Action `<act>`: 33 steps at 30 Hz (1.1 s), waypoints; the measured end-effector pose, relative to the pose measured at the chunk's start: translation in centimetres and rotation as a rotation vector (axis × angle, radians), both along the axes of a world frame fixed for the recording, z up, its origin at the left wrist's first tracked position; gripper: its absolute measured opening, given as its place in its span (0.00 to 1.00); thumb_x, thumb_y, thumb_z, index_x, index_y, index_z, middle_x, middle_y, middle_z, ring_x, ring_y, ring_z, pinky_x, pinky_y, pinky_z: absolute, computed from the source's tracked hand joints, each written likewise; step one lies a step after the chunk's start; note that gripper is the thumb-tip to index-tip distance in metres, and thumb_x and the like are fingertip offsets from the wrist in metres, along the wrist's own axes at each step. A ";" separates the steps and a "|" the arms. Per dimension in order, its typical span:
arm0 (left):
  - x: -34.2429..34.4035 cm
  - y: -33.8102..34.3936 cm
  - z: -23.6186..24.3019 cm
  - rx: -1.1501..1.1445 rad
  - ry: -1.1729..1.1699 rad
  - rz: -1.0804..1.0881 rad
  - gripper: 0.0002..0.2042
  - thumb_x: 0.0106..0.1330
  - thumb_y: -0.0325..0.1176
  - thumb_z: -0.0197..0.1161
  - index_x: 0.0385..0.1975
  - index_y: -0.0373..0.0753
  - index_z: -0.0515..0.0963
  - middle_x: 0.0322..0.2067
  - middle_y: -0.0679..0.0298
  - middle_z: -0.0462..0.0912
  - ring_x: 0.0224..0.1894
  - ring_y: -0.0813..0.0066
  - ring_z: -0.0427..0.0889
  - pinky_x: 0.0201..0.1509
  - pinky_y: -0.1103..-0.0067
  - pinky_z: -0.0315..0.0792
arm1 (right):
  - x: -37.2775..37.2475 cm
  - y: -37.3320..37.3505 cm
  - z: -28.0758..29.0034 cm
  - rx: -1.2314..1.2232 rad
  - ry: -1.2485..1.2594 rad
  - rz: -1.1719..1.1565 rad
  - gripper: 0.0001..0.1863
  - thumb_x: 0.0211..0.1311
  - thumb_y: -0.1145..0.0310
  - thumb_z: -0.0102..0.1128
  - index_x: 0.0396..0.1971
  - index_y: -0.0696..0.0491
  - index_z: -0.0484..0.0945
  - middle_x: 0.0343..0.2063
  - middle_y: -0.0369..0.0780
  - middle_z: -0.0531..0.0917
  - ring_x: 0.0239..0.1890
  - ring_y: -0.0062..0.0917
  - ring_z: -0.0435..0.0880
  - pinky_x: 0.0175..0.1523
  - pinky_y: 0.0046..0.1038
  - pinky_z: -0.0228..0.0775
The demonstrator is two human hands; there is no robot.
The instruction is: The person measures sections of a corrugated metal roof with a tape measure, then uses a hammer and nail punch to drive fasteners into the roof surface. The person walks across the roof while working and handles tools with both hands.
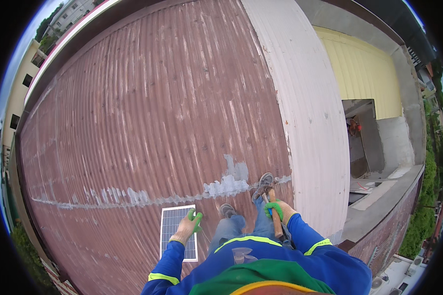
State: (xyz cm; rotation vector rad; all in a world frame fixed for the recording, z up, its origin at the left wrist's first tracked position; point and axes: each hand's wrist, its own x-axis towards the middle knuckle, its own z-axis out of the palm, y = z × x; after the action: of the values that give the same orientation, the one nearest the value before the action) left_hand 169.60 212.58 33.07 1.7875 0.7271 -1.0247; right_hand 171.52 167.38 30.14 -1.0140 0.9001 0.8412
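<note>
My left hand, in a green-fingered glove, is over the right edge of a small solar panel with a white frame and blue-grey cells. Its fingers are apart; I cannot tell whether they touch the panel. Close in front of my right leg, my right hand, gloved likewise, is closed around a hammer with a wooden handle. The hammer's head is hard to make out. A slim tool with a blue part shows beside the handle in the same grip.
I stand on a reddish-brown corrugated roof with a grey sealant strip across it. To the right run a pale metal strip, a yellow roof and a sunken concrete opening, where a person shows. The roof's edge curves along the left.
</note>
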 end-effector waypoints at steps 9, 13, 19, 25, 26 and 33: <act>1.9 -16.9 -3.5 -0.700 0.297 0.060 0.31 0.83 0.53 0.56 0.75 0.39 0.65 0.61 0.51 0.82 0.56 0.55 0.87 0.57 0.59 0.84 | 2.6 5.5 -6.4 0.287 -0.431 -0.155 0.06 0.72 0.70 0.61 0.39 0.56 0.82 0.33 0.40 0.85 0.35 0.27 0.85 0.40 0.29 0.79; 3.5 -18.7 -1.1 -0.928 0.462 0.346 0.27 0.85 0.54 0.50 0.68 0.36 0.72 0.54 0.52 0.85 0.51 0.51 0.88 0.56 0.53 0.84 | 4.2 8.2 -5.9 0.444 -0.243 -0.499 0.11 0.67 0.65 0.70 0.39 0.57 0.81 0.31 0.41 0.85 0.31 0.29 0.84 0.38 0.31 0.79; 4.7 -18.4 0.5 -0.710 0.348 0.216 0.29 0.79 0.64 0.54 0.62 0.44 0.76 0.40 0.59 0.88 0.36 0.64 0.89 0.38 0.66 0.86 | 4.1 9.6 -2.6 0.277 -0.059 -0.680 0.11 0.64 0.67 0.72 0.39 0.58 0.81 0.30 0.42 0.86 0.31 0.31 0.85 0.35 0.35 0.79; 4.4 -19.4 1.2 -0.597 0.433 0.128 0.28 0.75 0.64 0.62 0.54 0.43 0.79 0.32 0.64 0.85 0.27 0.71 0.84 0.30 0.75 0.81 | 1.4 9.5 -4.5 0.322 -0.090 -0.672 0.09 0.65 0.72 0.70 0.40 0.59 0.81 0.33 0.44 0.86 0.34 0.35 0.88 0.38 0.39 0.84; 3.9 -19.5 1.6 -0.584 0.437 0.092 0.29 0.75 0.64 0.62 0.54 0.41 0.79 0.34 0.64 0.86 0.28 0.71 0.84 0.31 0.74 0.82 | 0.3 9.6 -5.0 0.335 -0.150 -0.651 0.09 0.65 0.72 0.70 0.40 0.59 0.80 0.34 0.44 0.86 0.34 0.35 0.88 0.38 0.39 0.84; 3.6 -19.9 3.0 -0.559 0.553 -0.041 0.27 0.76 0.56 0.66 0.58 0.36 0.78 0.45 0.60 0.86 0.37 0.70 0.85 0.41 0.72 0.83 | -2.5 10.7 -6.9 0.363 -0.074 -0.662 0.14 0.64 0.70 0.72 0.45 0.57 0.79 0.36 0.44 0.86 0.35 0.36 0.88 0.38 0.42 0.84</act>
State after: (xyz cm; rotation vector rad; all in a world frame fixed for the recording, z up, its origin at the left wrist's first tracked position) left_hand 173.24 192.68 36.09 1.0460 0.6405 -1.5956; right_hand 169.07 178.05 23.22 -0.3808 0.9004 0.3768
